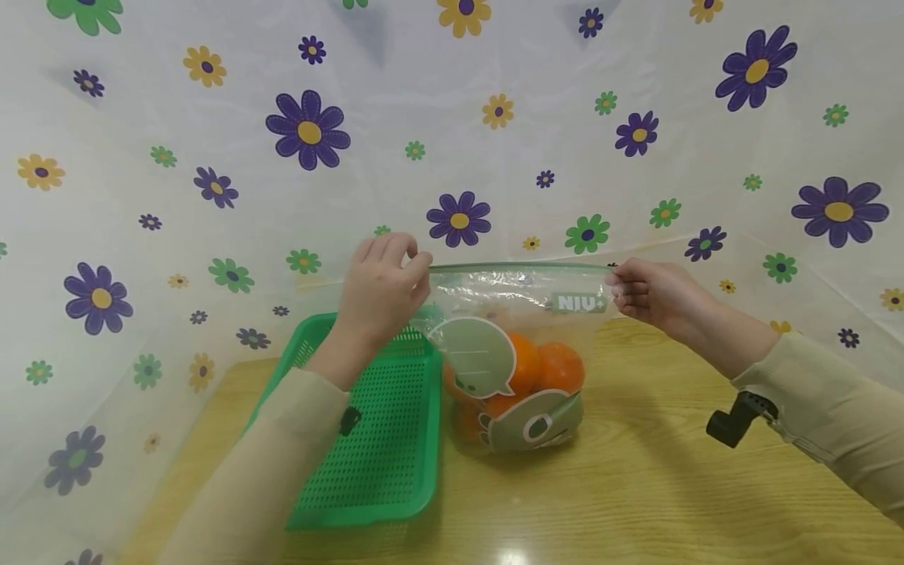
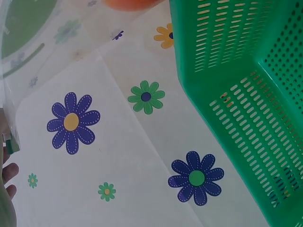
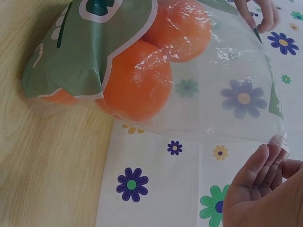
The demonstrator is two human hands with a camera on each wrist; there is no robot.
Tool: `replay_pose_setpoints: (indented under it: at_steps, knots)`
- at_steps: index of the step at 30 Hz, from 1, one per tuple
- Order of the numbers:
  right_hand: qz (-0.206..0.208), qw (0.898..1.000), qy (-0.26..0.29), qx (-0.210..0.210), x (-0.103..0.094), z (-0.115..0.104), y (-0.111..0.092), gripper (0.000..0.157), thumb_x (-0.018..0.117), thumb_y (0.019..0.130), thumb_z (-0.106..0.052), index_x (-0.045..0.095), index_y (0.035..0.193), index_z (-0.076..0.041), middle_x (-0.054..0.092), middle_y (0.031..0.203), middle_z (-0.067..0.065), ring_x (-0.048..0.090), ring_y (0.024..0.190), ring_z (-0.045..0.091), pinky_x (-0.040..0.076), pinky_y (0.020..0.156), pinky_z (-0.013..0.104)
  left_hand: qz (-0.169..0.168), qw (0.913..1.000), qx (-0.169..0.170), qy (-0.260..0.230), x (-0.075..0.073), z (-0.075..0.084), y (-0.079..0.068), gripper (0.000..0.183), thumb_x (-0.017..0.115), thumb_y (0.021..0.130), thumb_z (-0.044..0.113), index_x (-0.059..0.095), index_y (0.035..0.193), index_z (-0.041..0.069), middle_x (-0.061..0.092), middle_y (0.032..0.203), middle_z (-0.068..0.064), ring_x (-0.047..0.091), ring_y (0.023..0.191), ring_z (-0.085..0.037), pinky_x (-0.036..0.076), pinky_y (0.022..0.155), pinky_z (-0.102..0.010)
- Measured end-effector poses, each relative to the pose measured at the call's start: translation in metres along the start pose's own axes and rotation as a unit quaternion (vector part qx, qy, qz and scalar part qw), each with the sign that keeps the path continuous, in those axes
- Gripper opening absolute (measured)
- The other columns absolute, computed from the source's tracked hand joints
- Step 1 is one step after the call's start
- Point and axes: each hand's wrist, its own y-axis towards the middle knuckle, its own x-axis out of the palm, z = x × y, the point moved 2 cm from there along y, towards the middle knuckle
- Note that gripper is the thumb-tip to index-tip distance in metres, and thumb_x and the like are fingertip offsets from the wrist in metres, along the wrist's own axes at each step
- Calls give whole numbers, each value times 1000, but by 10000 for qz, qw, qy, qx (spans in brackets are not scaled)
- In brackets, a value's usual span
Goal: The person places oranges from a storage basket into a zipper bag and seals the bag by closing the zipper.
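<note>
A clear plastic zip bag (image 1: 523, 290) with green printed patches stands on the table, its top edge stretched level between both hands. Several oranges (image 1: 559, 366) fill its lower part. The left hand (image 1: 384, 286) pinches the bag's left top corner; in the left wrist view only some fingertips (image 2: 9, 172) show at the edge. At the right top corner, the right hand (image 1: 650, 294) pinches the plastic between thumb and fingers, and the right wrist view shows this grip close up. The bag's mouth looks flat along its strip, though I cannot tell if it is sealed.
A green perforated plastic basket (image 1: 431, 471) sits left of the bag, partly behind the left forearm. The wooden table (image 1: 657, 471) runs under both. A white flowered sheet (image 1: 395, 94) hangs behind and at the sides.
</note>
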Motion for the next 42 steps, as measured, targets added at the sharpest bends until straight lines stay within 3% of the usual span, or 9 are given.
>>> replay_pose_setpoints:
  at_steps: [24,42]
  knots:
    - [-27,9997,-210,-90,1,-5,1,35,49,112,-23,72,86,-21,68,80,-8,61,72,5,58,74,13,40,10000,-31,74,-9,-18,-12,4,71,94,11,72,98,9,67,103,-14,64,98,-37,53,91,-49]
    - [-128,9994,-44,-317,-1,0,5,39,49,113,-26,76,85,-21,70,78,-8,63,74,6,58,75,15,309,9986,-239,-361,-9,-12,-12,8,66,99,9,69,104,3,70,99,-14,66,94,-36,54,85,-47]
